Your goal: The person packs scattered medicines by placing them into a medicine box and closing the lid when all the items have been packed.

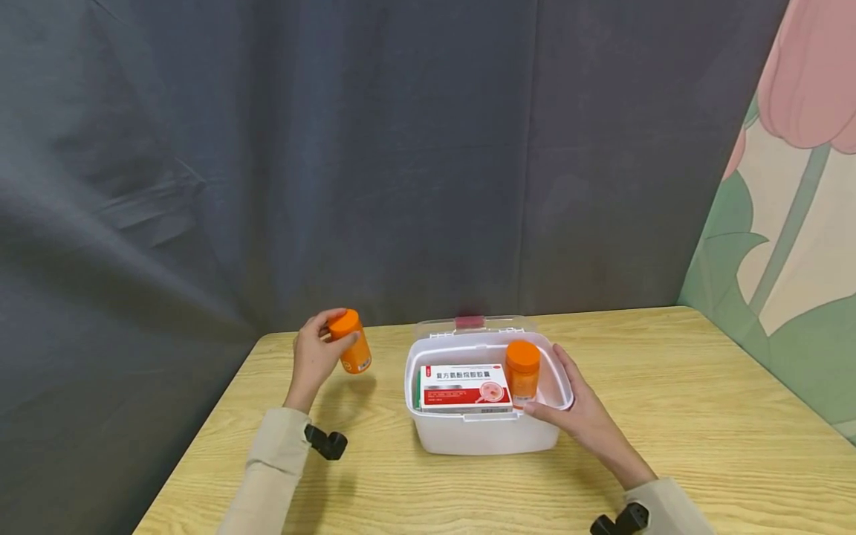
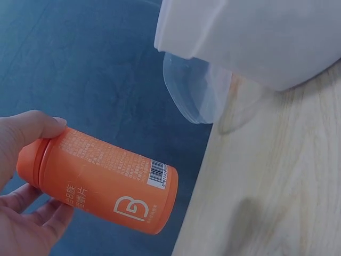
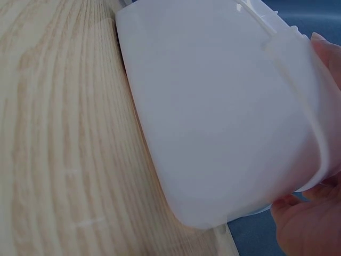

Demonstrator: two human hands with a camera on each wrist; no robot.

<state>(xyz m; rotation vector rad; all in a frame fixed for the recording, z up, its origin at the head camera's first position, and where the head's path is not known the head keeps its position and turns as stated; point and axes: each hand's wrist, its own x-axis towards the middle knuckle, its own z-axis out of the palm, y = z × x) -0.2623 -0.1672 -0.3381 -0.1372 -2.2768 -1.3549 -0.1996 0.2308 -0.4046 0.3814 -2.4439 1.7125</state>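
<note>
My left hand point(image 1: 313, 360) holds an orange pill bottle point(image 1: 357, 353) by its cap end, tilted and raised above the table left of the box. In the left wrist view the bottle point(image 2: 112, 181) shows white print and a barcode, with the thumb on one side and fingers on the other. My right hand point(image 1: 580, 409) grips the right end of a white plastic box point(image 1: 484, 435), thumb at the front rim, fingers along the right side. Inside the box, a second orange bottle point(image 1: 523, 364) stands beside a red-and-white medicine carton point(image 1: 466, 386). The right wrist view shows the box's outer wall point(image 3: 213, 117).
The box's clear lid point(image 1: 428, 327) hangs open at the back, with a dark red latch point(image 1: 469, 322). Everything rests on a light wooden table point(image 1: 702, 401). Behind it hangs a dark grey curtain point(image 1: 401, 163); a wall with painted flowers point(image 1: 796, 245) stands at right.
</note>
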